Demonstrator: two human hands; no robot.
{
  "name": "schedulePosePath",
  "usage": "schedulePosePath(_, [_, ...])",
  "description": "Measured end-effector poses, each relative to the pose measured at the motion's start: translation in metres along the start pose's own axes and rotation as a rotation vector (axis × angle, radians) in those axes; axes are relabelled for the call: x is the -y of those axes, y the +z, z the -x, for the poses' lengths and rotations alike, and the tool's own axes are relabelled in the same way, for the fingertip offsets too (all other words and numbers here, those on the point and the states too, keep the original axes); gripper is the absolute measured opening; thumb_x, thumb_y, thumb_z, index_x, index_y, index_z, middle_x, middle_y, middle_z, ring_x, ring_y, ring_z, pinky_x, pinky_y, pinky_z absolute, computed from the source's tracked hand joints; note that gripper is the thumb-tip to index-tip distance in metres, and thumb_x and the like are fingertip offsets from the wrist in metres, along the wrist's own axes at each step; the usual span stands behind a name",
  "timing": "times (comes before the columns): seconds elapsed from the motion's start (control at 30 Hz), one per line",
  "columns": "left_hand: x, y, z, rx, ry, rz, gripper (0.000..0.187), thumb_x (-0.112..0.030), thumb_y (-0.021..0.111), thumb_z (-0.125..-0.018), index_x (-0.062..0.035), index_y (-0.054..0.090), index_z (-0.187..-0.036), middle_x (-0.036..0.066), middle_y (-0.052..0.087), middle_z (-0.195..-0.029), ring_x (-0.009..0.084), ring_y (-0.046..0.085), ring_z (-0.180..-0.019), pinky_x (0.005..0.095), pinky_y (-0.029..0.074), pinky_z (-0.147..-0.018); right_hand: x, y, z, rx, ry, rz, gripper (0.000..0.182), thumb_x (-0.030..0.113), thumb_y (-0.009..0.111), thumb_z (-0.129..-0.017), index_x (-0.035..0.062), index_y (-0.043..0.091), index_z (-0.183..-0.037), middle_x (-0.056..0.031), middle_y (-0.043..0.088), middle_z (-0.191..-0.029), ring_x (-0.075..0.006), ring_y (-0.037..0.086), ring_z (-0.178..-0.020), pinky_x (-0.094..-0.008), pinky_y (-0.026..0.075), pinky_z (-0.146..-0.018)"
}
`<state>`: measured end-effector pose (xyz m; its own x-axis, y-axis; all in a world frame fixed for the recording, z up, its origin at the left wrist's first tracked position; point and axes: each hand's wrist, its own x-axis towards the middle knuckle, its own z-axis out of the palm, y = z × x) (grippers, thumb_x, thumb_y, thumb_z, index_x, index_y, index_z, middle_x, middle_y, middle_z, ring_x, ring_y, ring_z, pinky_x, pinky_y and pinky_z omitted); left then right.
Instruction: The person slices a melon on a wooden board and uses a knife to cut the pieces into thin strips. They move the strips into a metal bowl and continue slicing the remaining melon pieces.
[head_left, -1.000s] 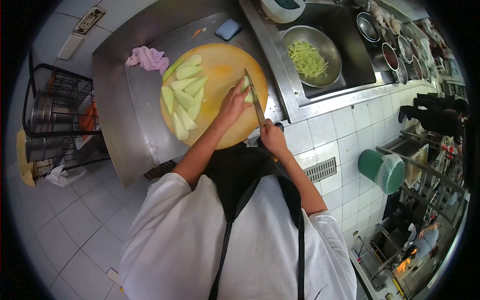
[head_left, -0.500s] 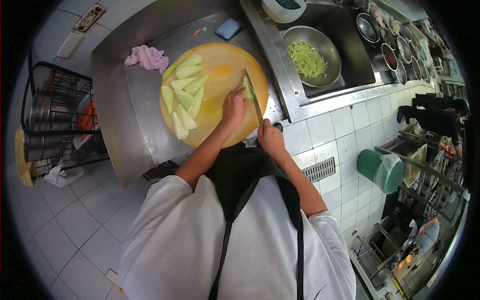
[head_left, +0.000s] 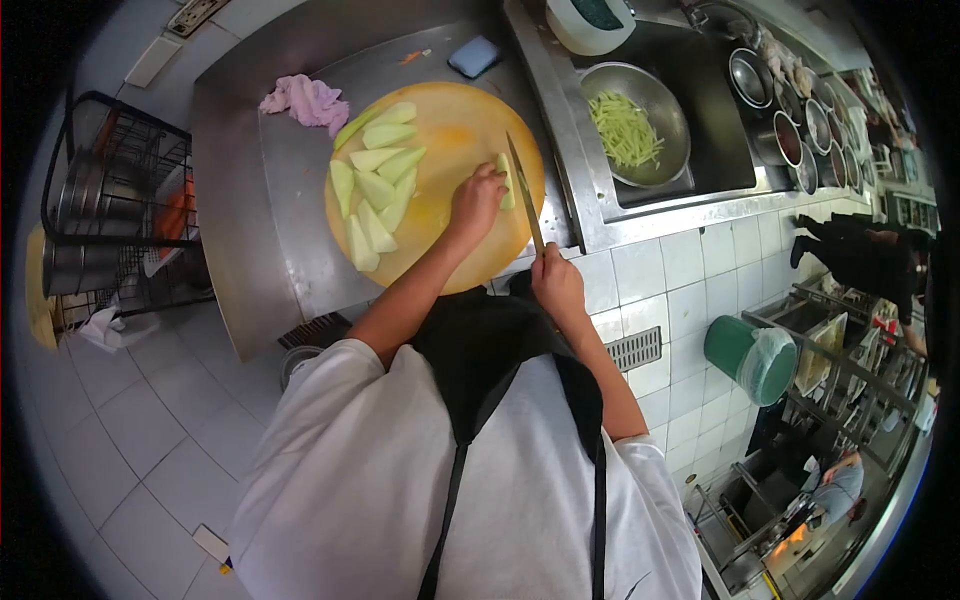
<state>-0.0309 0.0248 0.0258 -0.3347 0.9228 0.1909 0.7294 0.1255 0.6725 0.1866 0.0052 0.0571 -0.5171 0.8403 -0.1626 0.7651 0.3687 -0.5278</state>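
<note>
My left hand is closed, its curled fingertips pressing on a slim pale green vegetable piece near the right side of the round cutting board. In my right hand is the handle of a long kitchen knife. The blade points away from me over the board, a small gap to the right of the piece. Several larger peeled pale green wedges lie grouped on the board's left half.
Right of the steel counter, a sink holds a metal bowl with cut green strips. A pink cloth and blue sponge lie behind the board. A wire rack stands left; other people are at far right.
The knife has moved right, from against the vegetable piece to slightly apart from it. My left fingers have shifted on the piece, and the whole view has shifted a little.
</note>
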Motion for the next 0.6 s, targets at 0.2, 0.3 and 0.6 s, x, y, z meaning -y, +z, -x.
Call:
schedulePosePath(0.2, [0.000, -0.001, 0.000, 0.031, -0.008, -0.010, 0.022, -0.007, 0.073, -0.084, 0.0014, 0.075, -0.104, 0.020, 0.066, -0.121, 0.0378, 0.069, -0.100, 0.0460, 0.056, -0.086, 0.005, -0.015, 0.008, 0.016, -0.036, 0.047, 0.015, 0.015, 0.057, -0.095, 0.0002, 0.053, -0.092, -0.0252, 0.067, -0.071, -0.0446, 0.068, -0.066, -0.0554, 0.054, -0.061])
schedulePosePath(0.3, [0.005, 0.003, 0.001, 0.003, -0.003, -0.017, 0.024, -0.007, 0.073, -0.084, 0.0009, 0.075, -0.106, 0.020, 0.066, -0.122, 0.0375, 0.069, -0.101, 0.0456, 0.056, -0.087, 0.004, -0.014, 0.008, 0.012, -0.042, 0.055, 0.015, 0.015, 0.058, -0.094, 0.0005, 0.053, -0.092, -0.0249, 0.067, -0.072, -0.0442, 0.068, -0.066, -0.0551, 0.055, -0.060])
schedulePosePath(0.6, [0.006, 0.002, 0.001, 0.069, -0.055, -0.028, 0.028, -0.013, 0.076, -0.085, -0.0024, 0.076, -0.111, 0.016, 0.067, -0.127, 0.0347, 0.069, -0.106, 0.0430, 0.055, -0.091, 0.006, -0.006, 0.001, 0.064, -0.012, 0.130, 0.016, 0.015, 0.059, -0.094, -0.0006, 0.053, -0.094, -0.0263, 0.067, -0.071, -0.0442, 0.069, -0.066, -0.0545, 0.055, -0.059])
